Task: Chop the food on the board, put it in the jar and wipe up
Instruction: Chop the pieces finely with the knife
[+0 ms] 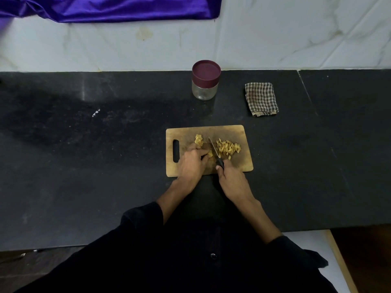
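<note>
I see my right hand (pixel 229 178) gripping the black-handled knife (pixel 215 152), blade down on the wooden chopping board (pixel 239 132). My left hand (pixel 193 161) seems to pinch an uncut yellow food piece (pixel 209 153) just left of the blade; chopped yellow strips (pixel 228 147) lie right of it.

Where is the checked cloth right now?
In the head view the folded checked cloth lies flat on the black counter, to the right of the lidded glass jar and beyond the far right corner of the wooden cutting board.
</note>
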